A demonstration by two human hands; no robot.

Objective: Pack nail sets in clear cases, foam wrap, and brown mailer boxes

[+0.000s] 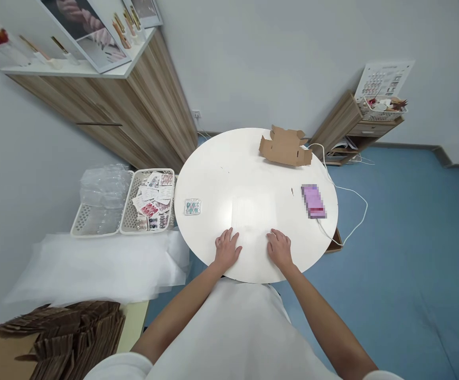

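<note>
My left hand (227, 250) rests palm down near the front edge of the white oval table (217, 158), fingers spread. To its right lies my right hand (279, 248), also palm down with its fingers stretched out. Between and just beyond them is a faint, pale rectangular sheet (254, 212), almost the same white as the tabletop; whether my fingertips touch it I cannot tell. A small clear case of teal and pink press-on nails (192, 207) sits at the table's left side. Neither hand holds anything.
An unfolded cardboard box (287, 146) lies at the table's back right. Nearer is a pixelated purple phone (314, 201) with a white cable (362, 216). At left stand a basket of cards (152, 200), clear packaging (104, 184), white sheets (102, 266) and stacked brown cardboard (74, 338).
</note>
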